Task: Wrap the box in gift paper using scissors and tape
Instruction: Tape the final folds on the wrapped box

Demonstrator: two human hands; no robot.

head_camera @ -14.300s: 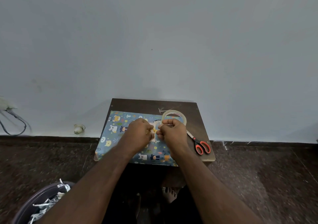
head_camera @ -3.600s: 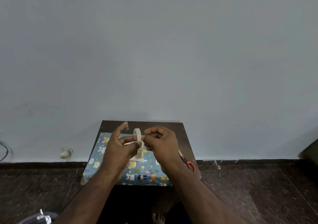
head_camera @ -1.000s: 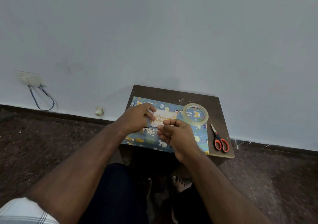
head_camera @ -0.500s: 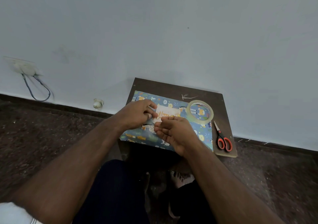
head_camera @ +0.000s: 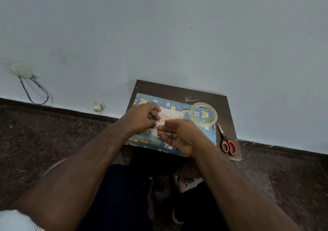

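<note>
One small dark tabletop (head_camera: 209,96) stands against the wall, and one box (head_camera: 142,138), already covered in blue animal-print paper, lies flat on it, long axis running left to right and filling most of the top. On the box sits one pale card (head_camera: 174,114) with gold lettering, its long axis along the box's, directly ahead of both hands. The left hand (head_camera: 142,118) is at the card's left end, fingers curled and seemingly pinching its edge. The right hand (head_camera: 179,135) is at the card's near edge, palm turned up, fingers loosely bent; whether it holds a strip of tape I cannot tell. My guess is the card is being fixed onto the wrapped box. One tape roll (head_camera: 204,114) lies flat on the box just right of the card, nearer the right hand. One pair of scissors (head_camera: 226,141), orange-handled, lies on the bare tabletop right of the box, blades pointing away.
</note>
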